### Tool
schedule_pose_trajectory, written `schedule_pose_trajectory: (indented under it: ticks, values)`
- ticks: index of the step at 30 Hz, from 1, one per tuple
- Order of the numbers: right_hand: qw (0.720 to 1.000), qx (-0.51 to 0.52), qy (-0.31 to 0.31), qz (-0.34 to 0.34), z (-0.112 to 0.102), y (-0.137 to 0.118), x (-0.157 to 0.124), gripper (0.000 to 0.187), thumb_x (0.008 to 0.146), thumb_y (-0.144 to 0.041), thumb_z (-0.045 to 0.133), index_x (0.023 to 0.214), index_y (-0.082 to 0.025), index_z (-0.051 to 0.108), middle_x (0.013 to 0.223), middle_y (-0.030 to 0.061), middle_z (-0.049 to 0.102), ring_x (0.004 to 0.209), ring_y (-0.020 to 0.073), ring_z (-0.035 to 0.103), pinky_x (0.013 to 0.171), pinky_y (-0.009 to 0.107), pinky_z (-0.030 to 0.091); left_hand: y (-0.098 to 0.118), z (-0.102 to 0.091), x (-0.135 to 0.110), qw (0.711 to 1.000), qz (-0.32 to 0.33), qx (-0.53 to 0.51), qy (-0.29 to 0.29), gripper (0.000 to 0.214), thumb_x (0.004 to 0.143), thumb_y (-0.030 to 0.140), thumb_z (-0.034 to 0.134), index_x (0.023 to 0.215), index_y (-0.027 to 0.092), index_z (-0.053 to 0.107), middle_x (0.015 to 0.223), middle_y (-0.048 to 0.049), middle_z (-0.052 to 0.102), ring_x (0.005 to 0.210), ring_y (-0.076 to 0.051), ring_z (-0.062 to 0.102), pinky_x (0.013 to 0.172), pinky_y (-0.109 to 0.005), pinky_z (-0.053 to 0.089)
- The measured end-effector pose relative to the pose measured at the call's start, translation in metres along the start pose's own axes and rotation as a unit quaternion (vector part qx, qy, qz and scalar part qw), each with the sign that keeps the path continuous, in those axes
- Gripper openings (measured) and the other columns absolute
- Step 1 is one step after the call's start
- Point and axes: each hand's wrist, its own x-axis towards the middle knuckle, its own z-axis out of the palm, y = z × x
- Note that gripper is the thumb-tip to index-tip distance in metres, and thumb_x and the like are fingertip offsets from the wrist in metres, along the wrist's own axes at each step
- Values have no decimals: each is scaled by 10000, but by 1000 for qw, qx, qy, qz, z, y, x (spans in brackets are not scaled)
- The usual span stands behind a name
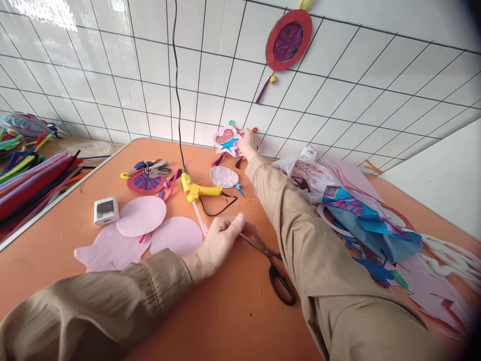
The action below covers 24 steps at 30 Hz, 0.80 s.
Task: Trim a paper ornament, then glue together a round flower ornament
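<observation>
My right hand [248, 144] reaches to the far edge of the orange table [233, 311] and grips the side of a pink heart-shaped paper ornament [226, 140] with a blue star, at the tiled wall. My left hand [220, 239] rests on the table with fingers curled, its fingertips at the blades of black-handled scissors [270, 263]. What the fingers pinch, if anything, is hidden. A yellow glue gun [197, 191] lies just beyond it, its black cord running up the wall.
Pink paper circles [141, 215] and a white charger [105, 210] lie at left, keys [148, 167] and a red disc behind them. Pipe cleaners [30, 175] fill the left edge. Plastic bags and paper scraps [361, 215] pile up at right. A red round ornament [288, 40] hangs on the wall.
</observation>
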Motion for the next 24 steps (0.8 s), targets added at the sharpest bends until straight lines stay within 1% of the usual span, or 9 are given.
schedule_pose_trajectory:
  ticks: [3,6,11,14,16,18,20,22,24]
  values:
    - [1000,-2,27,7,2,0,2,288,833,-66,573,1107,-154,585,1229,139,627,1139,212,558,900,302,480,-1,0,0,1000,1,-9,2,583,849,661,470,743,155,741,875,-130,772,879,-271,698,856,-383,525]
    - [999,1,37,10,3,0,2,274,834,-83,583,1098,-156,609,1205,142,643,1143,239,585,870,313,507,-2,0,1,1000,1,-13,3,581,845,662,478,741,155,741,869,-128,771,880,-269,696,851,-380,524]
    - [999,13,39,11,1,0,1,292,837,-82,571,1115,-156,621,1203,132,653,1117,234,626,847,295,527,-1,0,0,1000,-2,-3,1,574,846,645,456,736,156,735,867,-131,765,900,-274,684,816,-371,514]
    - [999,20,39,13,-3,-2,1,290,849,-105,567,1130,-153,620,1191,129,652,1122,240,634,838,301,536,-1,2,0,1000,-12,-22,11,440,810,565,569,753,156,724,897,-124,761,913,-262,675,837,-358,499]
    - [999,25,35,17,-9,-5,0,270,857,-135,584,1124,-154,618,1161,129,652,1081,246,657,814,310,544,-4,2,2,998,-18,-48,21,311,750,472,673,754,162,700,881,-105,752,878,-235,664,834,-337,488]
    - [999,29,23,18,-19,-12,-1,203,878,-170,582,1075,-158,625,1084,122,662,967,239,693,779,325,551,-7,3,4,998,-14,-54,27,246,716,408,709,719,167,661,797,-72,722,782,-192,631,777,-307,473]
    - [999,32,2,14,-31,-21,-3,107,910,-207,551,958,-164,636,941,100,669,810,221,708,741,344,552,-10,3,5,999,-4,-39,24,246,722,396,693,669,171,607,692,-35,655,670,-146,558,686,-278,434]
    - [999,36,-18,5,-46,-32,-9,132,918,-231,542,825,-177,620,824,76,654,711,205,698,702,346,548,-11,2,6,999,8,-30,14,272,734,408,666,640,180,550,633,-7,583,606,-119,483,625,-263,393]
    - [998,42,-38,-4,-64,-44,-20,180,901,-249,576,731,-191,586,756,60,643,654,196,683,648,333,536,-11,2,6,999,19,-27,-3,298,750,425,639,625,192,503,613,5,538,596,-115,457,610,-262,380]
